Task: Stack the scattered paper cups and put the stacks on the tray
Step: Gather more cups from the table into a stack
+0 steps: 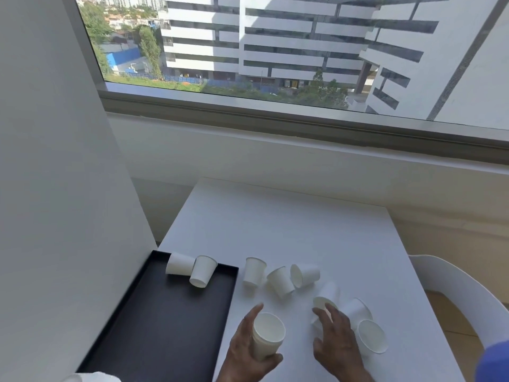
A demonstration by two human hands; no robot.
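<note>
Head view: the stack of white paper cups (267,336) is a short nested set, plain and unprinted, with its open mouth facing up and tilted slightly toward the window. Its long axis runs near vertical, leaning toward the camera at the base. The left hand (248,346) is closed around the stack, thumb at the near side and fingers wrapped behind the far wall, holding it near the front of the white table (289,230), just right of the black tray (154,312).

The right hand (337,337) is spread open, palm down, fingers extended over a cup lying on its side (326,296); whether the fingertips touch that cup cannot be determined. Another tipped cup (371,336) lies just right of this hand, mouth toward the camera.

Three further cups (279,279) sit in a loose row beyond the hands, one upside down and two tilted or on their sides. Two cups (203,270) rest at the far end of the tray, touching each other, one on its side and one leaning bottom-down over the rim. A white chair (454,285) stands right of the table.
</note>
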